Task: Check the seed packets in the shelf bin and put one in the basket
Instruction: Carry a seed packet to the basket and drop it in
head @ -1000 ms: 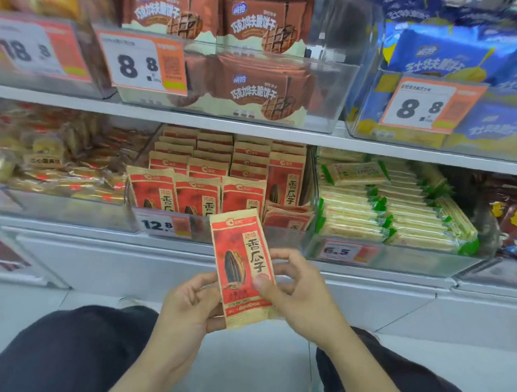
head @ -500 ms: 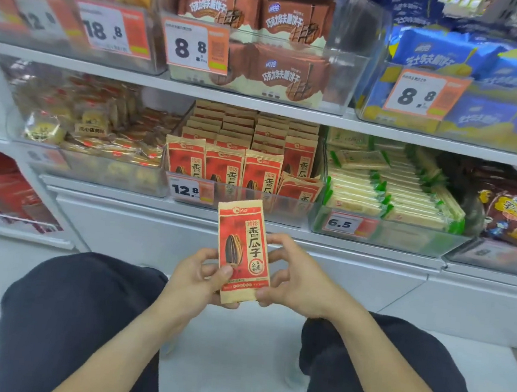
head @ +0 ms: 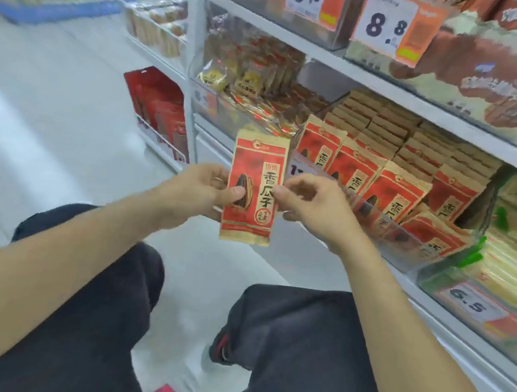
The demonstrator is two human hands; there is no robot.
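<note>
While both hands hold it upright in front of the shelves, the seed packet (head: 255,189) shows as a flat, tall rectangle of glossy red film with tan crimped ends, a dark striped seed printed beside black characters. More packets of the same kind (head: 378,182) stand in rows in a clear plastic shelf bin (head: 384,217) just behind and to the right, their tan tops lined up like cards. Neighbouring bins hold crinkly gold-wrapped snacks (head: 249,78) and pale packs with green ends (head: 510,251). White shelves (head: 387,88) carry white-and-orange price tags (head: 390,22), and the pale, smooth floor (head: 55,97) runs off down the aisle, blurred. The left hand (head: 201,190) grips the packet's left edge, thumb pressed on the front and fingers curled behind. The right hand (head: 310,204) pinches the right edge between thumb and bent fingers. No basket can be made out for certain
</note>
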